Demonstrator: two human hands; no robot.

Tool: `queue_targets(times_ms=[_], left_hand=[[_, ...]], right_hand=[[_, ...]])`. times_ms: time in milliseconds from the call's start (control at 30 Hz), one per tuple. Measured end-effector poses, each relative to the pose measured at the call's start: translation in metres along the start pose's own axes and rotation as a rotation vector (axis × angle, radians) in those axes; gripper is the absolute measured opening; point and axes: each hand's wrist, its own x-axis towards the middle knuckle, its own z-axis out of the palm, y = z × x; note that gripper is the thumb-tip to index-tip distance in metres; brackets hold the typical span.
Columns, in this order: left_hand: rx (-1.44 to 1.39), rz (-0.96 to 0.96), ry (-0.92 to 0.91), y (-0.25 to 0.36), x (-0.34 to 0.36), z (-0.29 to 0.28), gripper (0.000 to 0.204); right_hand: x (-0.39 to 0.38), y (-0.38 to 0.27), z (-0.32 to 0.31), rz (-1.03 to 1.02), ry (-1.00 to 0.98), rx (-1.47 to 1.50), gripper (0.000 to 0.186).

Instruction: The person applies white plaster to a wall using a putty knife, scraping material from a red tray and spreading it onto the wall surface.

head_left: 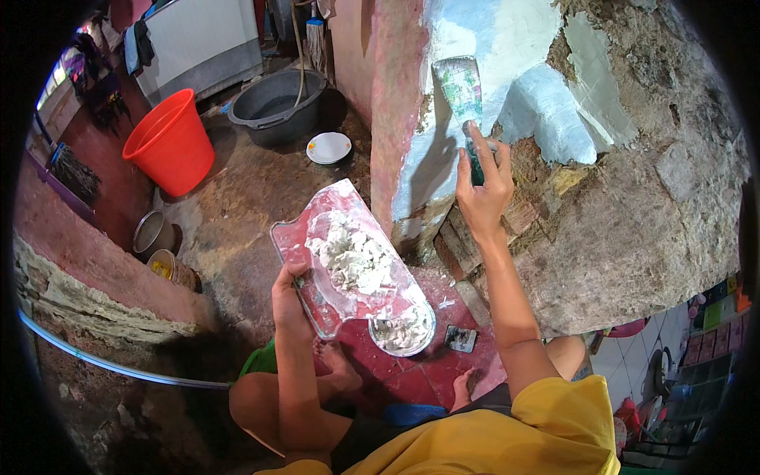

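My right hand (pixel 486 188) is closed around the handle of a putty knife (pixel 459 85), index finger stretched along it. The wide blade, smeared with white and green, lies at the wall corner (pixel 518 36) coated in pale blue-white. Whether it presses on the surface I cannot tell. In my left hand (pixel 291 299) is a red board (pixel 297 229), gripped by its left edge and bearing a heap of white putty (pixel 352 257). Partly under the board's lower end, a white bowl (pixel 408 332) with more putty stands on the red tiles.
Rough bare wall (pixel 633 214) spreads to the right. At the back left are a red bucket (pixel 178 150), a dark basin (pixel 277 119) and a white plate (pixel 328 148). A low pink wall (pixel 95 245) borders the left. A small dark box (pixel 461 339) lies beside the bowl.
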Motion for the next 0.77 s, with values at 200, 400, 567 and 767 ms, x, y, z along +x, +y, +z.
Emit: queue_targets(times_ms=[200,400,567,767], left_hand=[[0.01,-0.014,-0.016,-0.002,0.001,0.003,0.046],[-0.034,-0.03,-0.006,-0.001,0.0,0.002,0.046],[-0.012,-0.027,0.016,-0.003,0.002,0.0,0.044],[-0.048,-0.023,-0.004,-0.002,0.002,-0.001,0.044]], right_hand=[[-0.024,0.005,0.001,0.058,-0.059,0.026,0.046],[-0.023,-0.005,0.004,0.065,-0.02,0.084,0.044],[-0.019,-0.008,0.01,0.112,-0.048,0.091,0.041],[-0.054,0.001,0.015,0.096,-0.045,0.102,0.042]])
